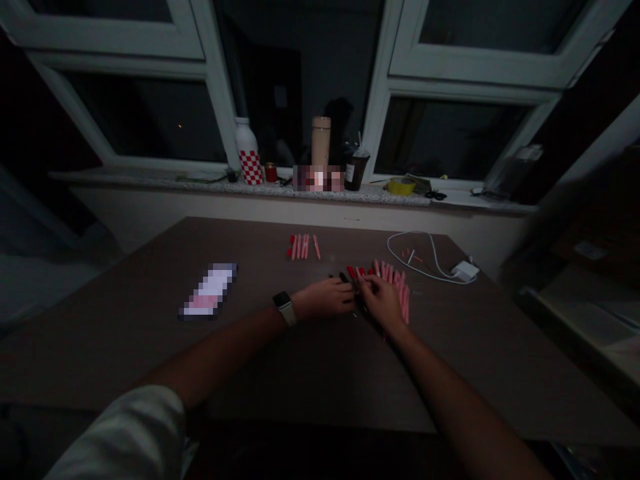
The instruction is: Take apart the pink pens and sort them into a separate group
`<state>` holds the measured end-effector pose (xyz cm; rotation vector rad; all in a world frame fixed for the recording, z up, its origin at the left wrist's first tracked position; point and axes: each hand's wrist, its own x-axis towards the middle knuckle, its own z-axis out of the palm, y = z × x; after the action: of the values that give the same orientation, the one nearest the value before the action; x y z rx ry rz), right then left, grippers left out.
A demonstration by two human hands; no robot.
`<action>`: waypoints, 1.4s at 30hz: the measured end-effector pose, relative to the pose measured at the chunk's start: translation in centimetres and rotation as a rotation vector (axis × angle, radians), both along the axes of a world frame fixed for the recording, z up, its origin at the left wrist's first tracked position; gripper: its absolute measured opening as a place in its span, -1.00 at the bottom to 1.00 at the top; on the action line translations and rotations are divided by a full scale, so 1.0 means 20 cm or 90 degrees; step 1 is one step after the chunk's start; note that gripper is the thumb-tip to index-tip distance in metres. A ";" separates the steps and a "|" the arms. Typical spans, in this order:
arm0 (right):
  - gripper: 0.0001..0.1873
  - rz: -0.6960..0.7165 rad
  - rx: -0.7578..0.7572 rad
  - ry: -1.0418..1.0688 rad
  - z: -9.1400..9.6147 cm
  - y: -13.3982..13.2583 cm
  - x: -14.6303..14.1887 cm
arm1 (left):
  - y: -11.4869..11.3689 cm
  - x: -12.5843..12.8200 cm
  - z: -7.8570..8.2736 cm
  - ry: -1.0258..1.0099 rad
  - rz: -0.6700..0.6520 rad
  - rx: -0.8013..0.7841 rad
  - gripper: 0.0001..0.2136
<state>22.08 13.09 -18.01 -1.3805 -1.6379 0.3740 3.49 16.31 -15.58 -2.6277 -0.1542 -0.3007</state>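
Observation:
My left hand (327, 298), with a watch (285, 308) on its wrist, is curled low over the table, its fingertips at small dark, thin pieces (343, 277). What it grips is too dark to make out. Close beside it, my right hand (384, 301) has thumb and fingers pinched together around something hidden. Small red pieces (351, 271) lie just beyond the fingertips. A row of pink pens (404, 293) fans out beside and partly behind my right hand. Farther back, several more pink pens (302, 247) lie side by side, with red pieces at their left.
A phone (210, 291) lies at left on the brown table (280, 373). A white cable with a charger (465, 271) loops at right around small pink pieces. On the windowsill stand a checkered bottle (249, 157), a beige flask (321, 141), a dark drink cup (356, 170) and yellow tape (401, 186).

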 end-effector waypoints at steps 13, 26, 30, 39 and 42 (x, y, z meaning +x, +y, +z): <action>-0.68 0.169 -0.023 -0.056 0.03 -0.10 -0.08 | -0.20 -0.21 0.04 -0.129 0.088 -0.029 -0.83; -0.56 0.312 -0.154 0.038 0.05 -0.24 -0.23 | -0.17 -0.36 -0.03 -0.317 0.174 -0.136 -0.79; -0.50 0.323 -0.184 0.096 0.04 -0.25 -0.25 | -0.17 -0.36 -0.03 -0.305 0.172 -0.169 -0.78; -0.57 0.287 -0.163 0.097 0.04 -0.25 -0.26 | -0.18 -0.36 -0.01 -0.303 0.162 -0.179 -0.80; -0.57 0.281 -0.167 0.117 0.04 -0.25 -0.26 | -0.19 -0.36 -0.02 -0.314 0.163 -0.186 -0.80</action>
<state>16.90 8.10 -17.27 -1.1177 -1.7761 0.9732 -3.64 12.56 -15.94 -2.7176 -0.7418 -0.8879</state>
